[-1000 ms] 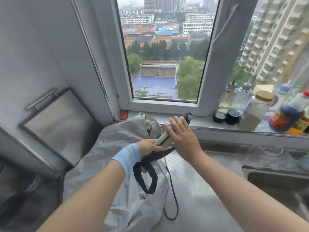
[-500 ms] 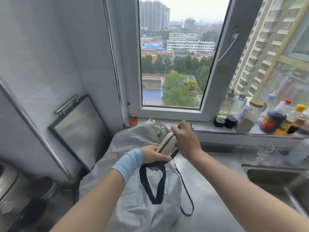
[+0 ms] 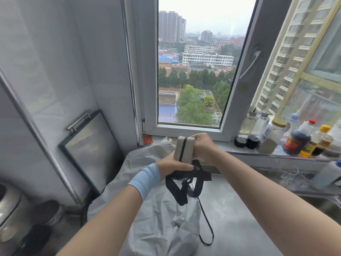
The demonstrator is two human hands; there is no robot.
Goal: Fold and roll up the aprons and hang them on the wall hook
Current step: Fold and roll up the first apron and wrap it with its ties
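Note:
A beige apron rolled into a tight bundle stands upright in front of me, a black strap running down its face. My left hand, with a light blue wristband, grips its lower end. My right hand grips its upper right side. Black straps hang in loops below the bundle, and a thin black cord trails onto the counter. A grey apron lies crumpled and spread on the steel counter beneath. No wall hook is in view.
Sauce and oil bottles line the window sill at right. A steel-framed panel with a handle leans against the left wall. Metal pots sit at lower left. An open window sash angles inward at upper right.
Both hands have lifted the rolled apron off the counter and turned it upright. The black straps now hang free below it. The camera has tilted up toward the window.

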